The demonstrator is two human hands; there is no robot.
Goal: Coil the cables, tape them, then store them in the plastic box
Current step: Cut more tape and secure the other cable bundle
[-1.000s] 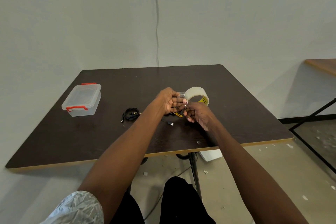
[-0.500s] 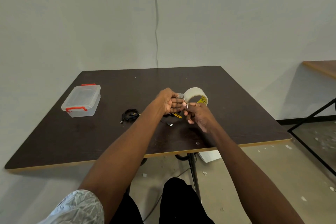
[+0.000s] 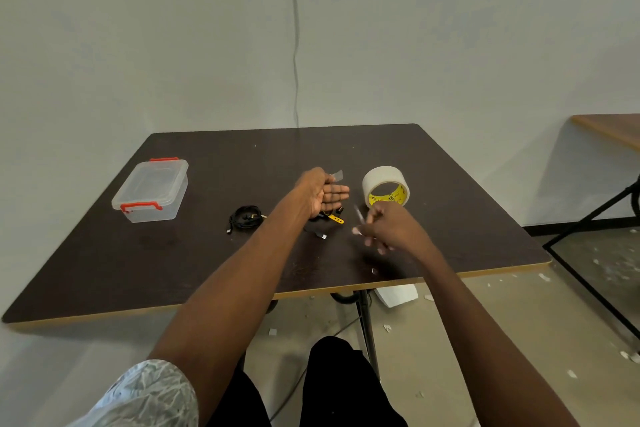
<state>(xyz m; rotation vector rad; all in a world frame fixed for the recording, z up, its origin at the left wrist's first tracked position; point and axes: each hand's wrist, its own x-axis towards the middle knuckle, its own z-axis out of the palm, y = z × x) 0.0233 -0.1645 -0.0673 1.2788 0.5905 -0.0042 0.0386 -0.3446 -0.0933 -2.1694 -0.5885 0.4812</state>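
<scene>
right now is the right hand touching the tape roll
Apart. The head view shows dark table between the right hand and the tape roll, which stands alone beyond the knuckles.

Left hand (image 3: 320, 193) reaches forward with fingers straight, while the blurred right hand (image 3: 384, 229) seems loosely curled.

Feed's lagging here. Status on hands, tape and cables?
Left hand open, tape piece on its fingers. Right hand blurred, grips a thin tool. One coiled cable untaped; plastic box closed.
</scene>
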